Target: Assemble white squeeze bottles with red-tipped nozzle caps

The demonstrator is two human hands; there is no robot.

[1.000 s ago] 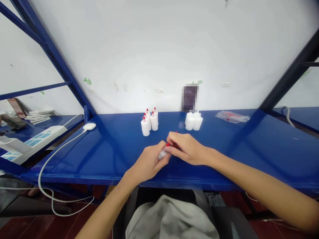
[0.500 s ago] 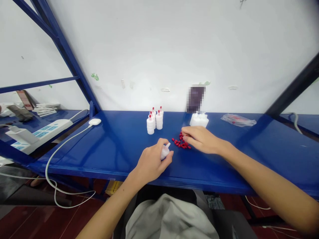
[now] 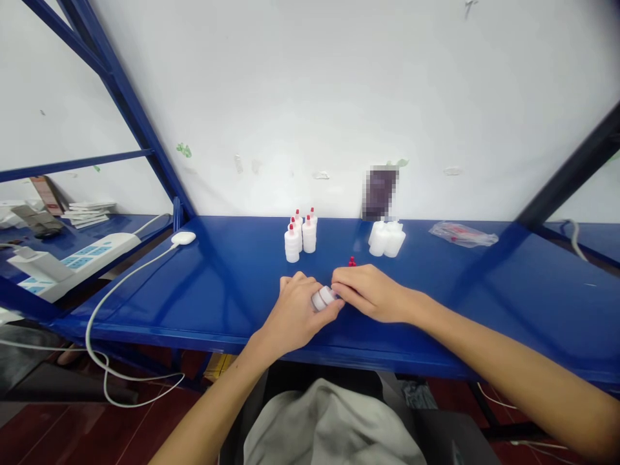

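My left hand (image 3: pixel 303 307) is closed around a small white squeeze bottle (image 3: pixel 323 298), which lies tilted with its tip towards the right. My right hand (image 3: pixel 371 292) meets that tip, thumb and fingers pinched together; whatever is between them is hidden. Just behind the right hand a few small red caps (image 3: pixel 352 261) show, the rest of the pile covered by the hand. Farther back on the left stand several white bottles (image 3: pixel 292 247) with red caps on their nozzles. A cluster of white bottles (image 3: pixel 386 239) stands at the back right, with no red caps seen on them.
The blue table (image 3: pixel 217 278) runs back to a white wall. A clear plastic bag (image 3: pixel 464 234) with something red in it lies at the right. A white charger puck (image 3: pixel 183 238) with a cable is at the left, near a power strip (image 3: pixel 87 255). A pixelated dark panel (image 3: pixel 380 192) stands behind.
My right hand has left the pile of red caps and moved left and nearer, to the bottle's tip. The left hand has turned the bottle to lie more sideways.
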